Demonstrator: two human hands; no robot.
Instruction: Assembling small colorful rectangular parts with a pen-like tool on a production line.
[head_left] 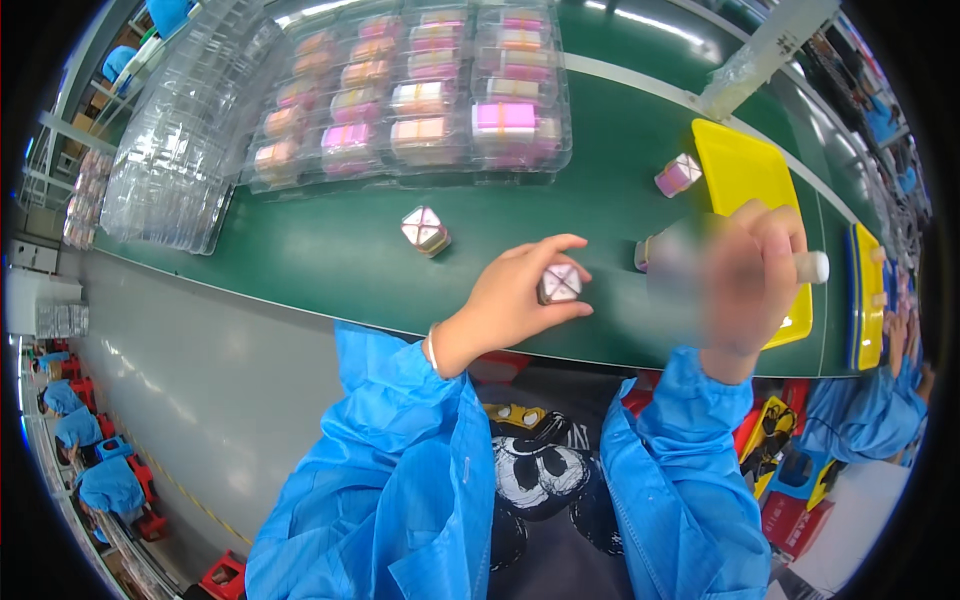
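Note:
My left hand (pixel 512 294) is curled round a small banded bundle (pixel 561 284), its whitish top split by crossing lines into wedges. It stays low over the green table. To the right, my raised right hand (pixel 758 275) is closed, partly smeared, with a white rounded end (pixel 812 267) sticking out beside the fingers. The rest of what it grips is hidden. A similar bundle (pixel 426 232) stands left of my left hand. Another pink-and-white bundle (pixel 679 175) is by the yellow tray, and a partly hidden one (pixel 642 254) sits between my hands.
The green table (pixel 330 240) carries clear plastic trays (pixel 410 130) of pink, peach and white bundles. Stacked clear trays (pixel 180 140) rise at the left. A yellow tray (pixel 745 165) lies beyond my right hand. At the far right, a blue-sleeved person (pixel 865 400) works beside another yellow tray (pixel 866 300).

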